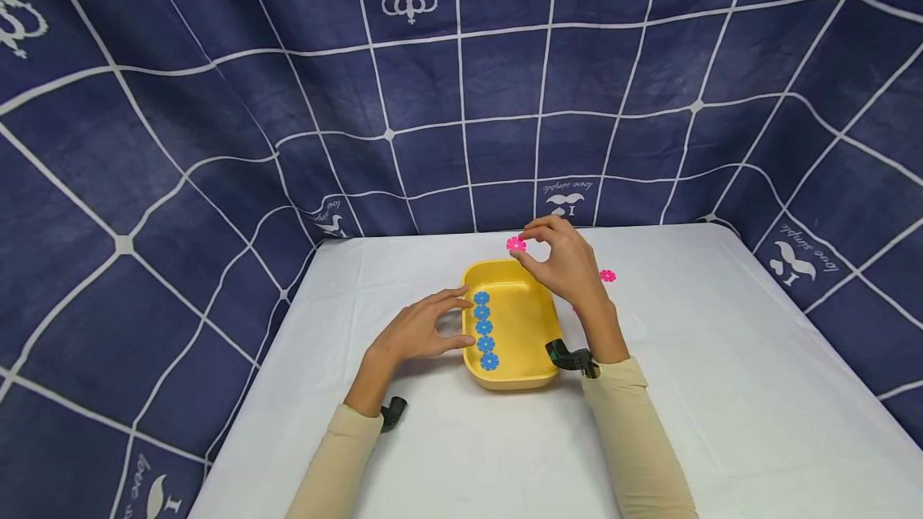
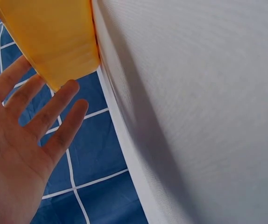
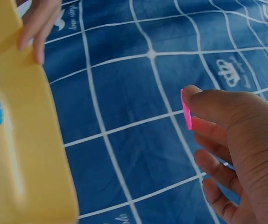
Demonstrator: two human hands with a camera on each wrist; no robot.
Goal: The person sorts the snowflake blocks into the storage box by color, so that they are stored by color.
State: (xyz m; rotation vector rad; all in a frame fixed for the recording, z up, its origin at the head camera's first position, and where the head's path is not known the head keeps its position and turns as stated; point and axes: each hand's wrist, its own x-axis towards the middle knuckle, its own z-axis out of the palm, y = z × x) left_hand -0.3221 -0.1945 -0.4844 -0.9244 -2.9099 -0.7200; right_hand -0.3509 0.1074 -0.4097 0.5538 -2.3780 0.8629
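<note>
A yellow rectangular tray (image 1: 515, 380) sits on the white tabletop. Inside it, several blue snowflake discs (image 1: 484, 327) form a column along the left wall. My right hand (image 1: 566, 263) pinches a pink snowflake disc (image 1: 515, 244) between thumb and fingertips above the tray's far edge. The right wrist view has this disc (image 3: 186, 109) edge-on, with the other fingers loosely bent below. At the tray's left rim is my left hand (image 1: 414, 332), thumb and fingers spread apart. Its fairly straight fingers (image 2: 59, 105) reach to the tray's outer wall in the left wrist view.
Another pink disc (image 1: 608, 275) lies on the table right of my right hand, and a further pink piece (image 1: 575, 309) peeks out beside that wrist. A navy curtain with white grid lines (image 1: 505, 78) surrounds the white-covered table (image 1: 721, 391) at the back and sides.
</note>
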